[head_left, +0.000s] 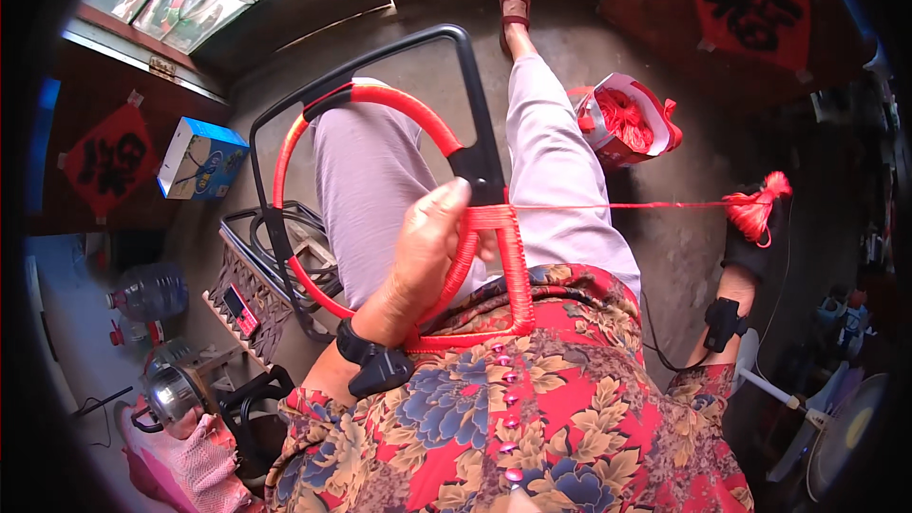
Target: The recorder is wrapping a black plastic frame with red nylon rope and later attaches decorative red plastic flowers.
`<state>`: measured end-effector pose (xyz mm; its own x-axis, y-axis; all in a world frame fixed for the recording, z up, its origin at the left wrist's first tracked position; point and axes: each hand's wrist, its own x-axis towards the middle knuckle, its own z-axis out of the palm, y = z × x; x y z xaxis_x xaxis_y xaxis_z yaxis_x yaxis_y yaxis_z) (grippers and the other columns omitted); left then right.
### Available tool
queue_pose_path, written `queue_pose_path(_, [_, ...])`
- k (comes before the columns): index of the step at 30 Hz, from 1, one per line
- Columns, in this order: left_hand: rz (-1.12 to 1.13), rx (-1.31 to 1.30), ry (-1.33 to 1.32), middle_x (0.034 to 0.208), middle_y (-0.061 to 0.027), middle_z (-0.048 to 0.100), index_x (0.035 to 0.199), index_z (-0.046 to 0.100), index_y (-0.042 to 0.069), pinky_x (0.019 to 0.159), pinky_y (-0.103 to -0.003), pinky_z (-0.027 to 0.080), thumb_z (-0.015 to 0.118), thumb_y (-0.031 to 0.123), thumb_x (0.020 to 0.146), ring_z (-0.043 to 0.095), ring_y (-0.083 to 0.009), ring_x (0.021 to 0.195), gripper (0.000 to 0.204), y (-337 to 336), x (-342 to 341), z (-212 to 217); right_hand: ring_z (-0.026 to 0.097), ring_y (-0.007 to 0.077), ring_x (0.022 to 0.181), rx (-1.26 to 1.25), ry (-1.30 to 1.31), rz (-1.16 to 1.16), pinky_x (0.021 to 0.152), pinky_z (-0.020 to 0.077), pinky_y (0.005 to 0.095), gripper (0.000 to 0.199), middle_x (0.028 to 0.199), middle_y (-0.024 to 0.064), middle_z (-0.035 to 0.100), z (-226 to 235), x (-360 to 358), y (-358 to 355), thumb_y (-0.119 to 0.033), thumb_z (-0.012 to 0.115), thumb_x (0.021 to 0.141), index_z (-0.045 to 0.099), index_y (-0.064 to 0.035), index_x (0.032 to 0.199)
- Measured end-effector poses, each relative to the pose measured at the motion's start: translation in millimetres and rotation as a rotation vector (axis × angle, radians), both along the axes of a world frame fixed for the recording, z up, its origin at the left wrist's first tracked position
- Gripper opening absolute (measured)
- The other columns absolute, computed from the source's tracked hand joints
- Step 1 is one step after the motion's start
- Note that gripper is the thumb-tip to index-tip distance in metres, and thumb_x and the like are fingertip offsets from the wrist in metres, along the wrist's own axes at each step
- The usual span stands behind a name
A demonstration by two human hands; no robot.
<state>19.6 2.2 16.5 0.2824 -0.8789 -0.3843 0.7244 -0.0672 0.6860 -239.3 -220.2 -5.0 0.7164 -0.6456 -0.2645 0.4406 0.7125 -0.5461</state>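
Observation:
A black frame of bent tubing, with a ring inside it, lies across my lap. Red cord wraps much of the ring and a squarish part nearest my body; other stretches are bare black. My left hand is closed around the frame where ring and squarish part meet, thumb on top. Far out to the right, my right hand, in a dark glove, grips a bundle of red cord. From that bundle a taut strand runs back to the frame beside my left hand.
On the floor beyond my right leg, an open box holds more red cord. More black frames lie left of my legs, near a stool bearing a red phone. A fan stands at the lower right.

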Motion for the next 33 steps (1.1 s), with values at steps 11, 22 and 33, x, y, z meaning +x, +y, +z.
queue_pose_path(11, [0.179,0.069,-0.396,0.098,-0.002,0.063,0.11,0.058,-0.001,0.074,-0.021,0.046,0.045,0.014,0.099,0.056,-0.005,0.085,0.023,1,1,-5,0.064,0.0145,0.086,-1.337,0.537,1.025,0.081,0.0506,0.0305,0.049,0.094,0.0136,0.069,17,129,76,-0.017,0.074,0.077,0.056,-0.0005,0.12])
queue_pose_path(22, [0.697,0.034,-1.515,0.093,-0.0107,0.057,0.113,0.05,-0.004,0.071,-0.026,0.048,0.054,0.01,0.095,0.058,-0.014,0.078,0.023,16,-9,6,0.049,0.0338,0.122,-0.475,-0.037,0.334,0.105,0.0379,0.0437,0.059,0.132,0.0169,0.049,24,143,65,-0.027,0.061,0.089,0.036,-0.0031,0.137])
queue_pose_path(33, [0.604,-0.034,-1.052,0.114,-0.0139,0.054,0.126,0.044,-0.003,0.082,-0.031,0.049,0.053,0.007,0.09,0.056,-0.0183,0.098,0.038,2,-9,10,0.059,0.013,0.095,-0.811,0.274,0.137,0.085,0.0475,0.0297,0.037,0.105,0.0058,0.063,74,140,77,-0.009,0.072,0.079,0.057,-0.0021,0.111])
